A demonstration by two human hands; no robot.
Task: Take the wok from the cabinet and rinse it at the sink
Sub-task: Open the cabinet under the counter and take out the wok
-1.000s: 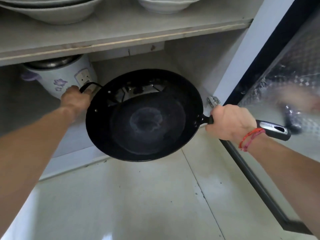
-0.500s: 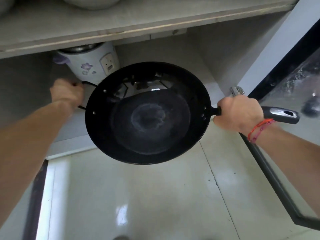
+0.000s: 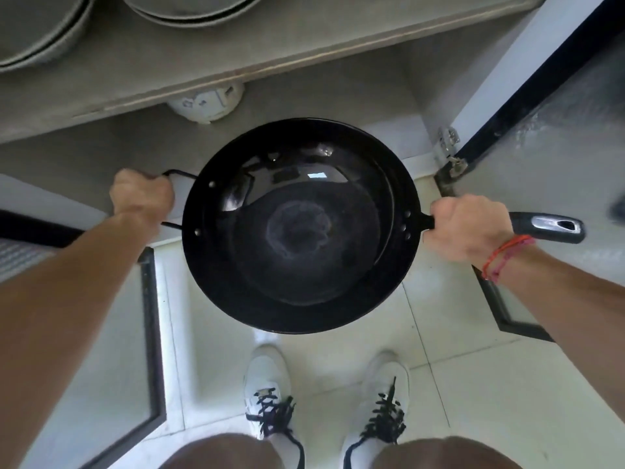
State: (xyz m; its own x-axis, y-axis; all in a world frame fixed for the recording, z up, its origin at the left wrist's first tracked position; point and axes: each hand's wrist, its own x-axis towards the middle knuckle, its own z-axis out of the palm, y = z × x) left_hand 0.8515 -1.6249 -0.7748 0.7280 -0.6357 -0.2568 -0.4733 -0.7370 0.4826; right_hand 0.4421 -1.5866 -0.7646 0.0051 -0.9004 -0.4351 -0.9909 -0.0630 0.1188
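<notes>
wok: empty, level, held over the floor just outside the open cabinet
left grip: left hand fisted round loop handle
right grip: right hand wrapped round long handle
step: likely carry to sink (not in view); hold both handles, clear door before turning
count: 1 wok, 2 handles, 2 bowl stacks, 1 rice cooker, 2 shoes

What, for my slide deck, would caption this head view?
Black wok held before the cabinet: left hand on loop handle, right hand on long handle.
</notes>
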